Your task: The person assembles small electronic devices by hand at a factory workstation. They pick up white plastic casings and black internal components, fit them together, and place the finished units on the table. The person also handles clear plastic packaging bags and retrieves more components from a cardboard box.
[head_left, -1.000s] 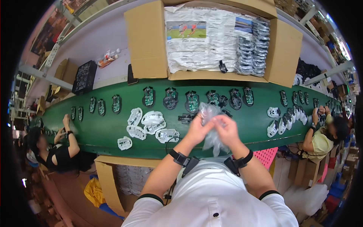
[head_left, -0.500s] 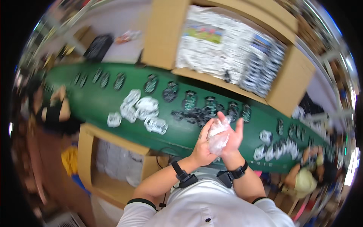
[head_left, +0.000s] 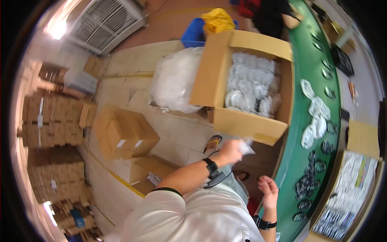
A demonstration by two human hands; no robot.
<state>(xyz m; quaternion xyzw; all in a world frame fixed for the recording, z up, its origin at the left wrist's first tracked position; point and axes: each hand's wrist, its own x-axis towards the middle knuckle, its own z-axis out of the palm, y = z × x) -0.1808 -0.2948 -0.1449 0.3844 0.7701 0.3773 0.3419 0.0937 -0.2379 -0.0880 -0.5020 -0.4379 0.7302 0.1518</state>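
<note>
Carton (head_left: pixel 250 123) stands before left hand (head_left: pixel 230 151) gripping plastic packet (head_left: pixel 246 148); right hand (head_left: pixel 269 189) loosely curled beside green bench (head_left: pixel 292 161).

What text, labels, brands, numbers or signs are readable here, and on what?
None can be read.
Printed sheet in the right-edge carton: print too small.
White labels on the brown floor cartons: too small, blurred.
Stacked cartons: any marking too blurred.
Clear-wrapped item in left hand: blurred, no text visible.

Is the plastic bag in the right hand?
No, the left hand holds the plastic bag, and the right hand is apart from it.
</note>
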